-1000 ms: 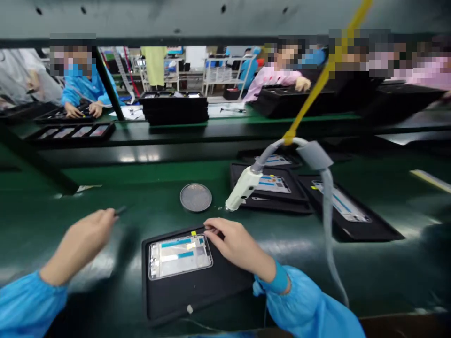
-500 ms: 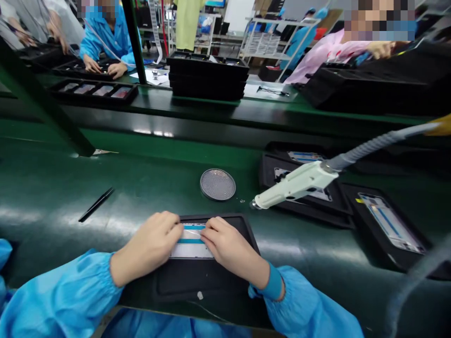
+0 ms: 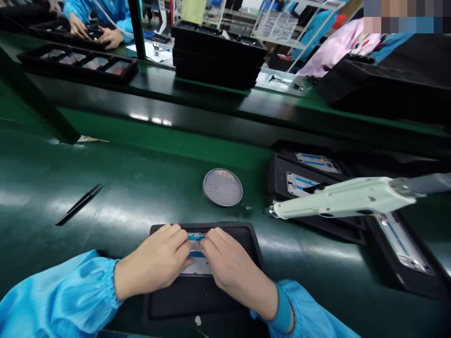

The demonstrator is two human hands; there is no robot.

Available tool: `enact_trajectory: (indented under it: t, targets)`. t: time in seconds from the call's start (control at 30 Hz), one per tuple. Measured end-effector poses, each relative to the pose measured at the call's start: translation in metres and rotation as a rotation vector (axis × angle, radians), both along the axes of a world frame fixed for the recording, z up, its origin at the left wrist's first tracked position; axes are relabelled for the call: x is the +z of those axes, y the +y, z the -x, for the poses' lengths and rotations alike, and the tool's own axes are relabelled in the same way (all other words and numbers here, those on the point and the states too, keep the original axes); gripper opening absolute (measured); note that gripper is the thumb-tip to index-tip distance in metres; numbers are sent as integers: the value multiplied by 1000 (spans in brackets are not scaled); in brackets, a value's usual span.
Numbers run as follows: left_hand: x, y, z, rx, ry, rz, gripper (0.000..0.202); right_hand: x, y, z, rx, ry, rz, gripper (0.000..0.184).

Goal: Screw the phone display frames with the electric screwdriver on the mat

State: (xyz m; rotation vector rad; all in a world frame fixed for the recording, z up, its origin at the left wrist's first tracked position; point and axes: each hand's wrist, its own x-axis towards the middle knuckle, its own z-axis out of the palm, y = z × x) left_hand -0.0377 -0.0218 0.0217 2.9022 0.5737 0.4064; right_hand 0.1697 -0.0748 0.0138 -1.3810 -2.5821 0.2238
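A silvery phone frame [image 3: 199,268] with blue strips lies over a black tray [image 3: 190,303] in front of me. My left hand [image 3: 158,258] is closed on its left part, fingers curled and thumb low. From the right, my right hand [image 3: 229,258] has its fingers bent and pressed against the frame near the upper blue strip. Only a narrow piece of the frame shows between my hands. The fingertips are partly hidden, so the exact grip is hard to see.
A round dish [image 3: 223,188] stands beyond the tray, tiny loose bits beside it. Black tweezers [image 3: 79,204] lie left. A pale electric screwdriver [image 3: 334,199] hangs at right, before trays with phone frames [image 3: 405,246]. Across the bench, co-workers' hands [image 3: 111,37] work near stacked black trays [image 3: 216,56].
My hands have come closer together over the phone frame, covering more of it. The view has tilted downward, and the screwdriver now appears larger and farther right.
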Motion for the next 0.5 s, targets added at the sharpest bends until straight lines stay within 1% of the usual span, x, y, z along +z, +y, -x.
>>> enact_trajectory:
  t: [0.17,0.23,0.37,0.43,0.5]
  targets:
    - [0,-5,-3,-10,-32,-128,19,3,-1,-2,-1,68,25,21]
    - [-1,-4,-5,-3,-73,-131,18,7,0,-6,5,133,27,18]
    - [-2,-3,-9,60,-166,-61,15,12,3,-19,1,290,5,17]
    - [-2,-3,-10,81,-183,-69,16,10,4,-26,-20,294,-32,17]
    - [-3,-4,-9,89,-162,-112,18,5,6,-32,-35,244,-87,17]
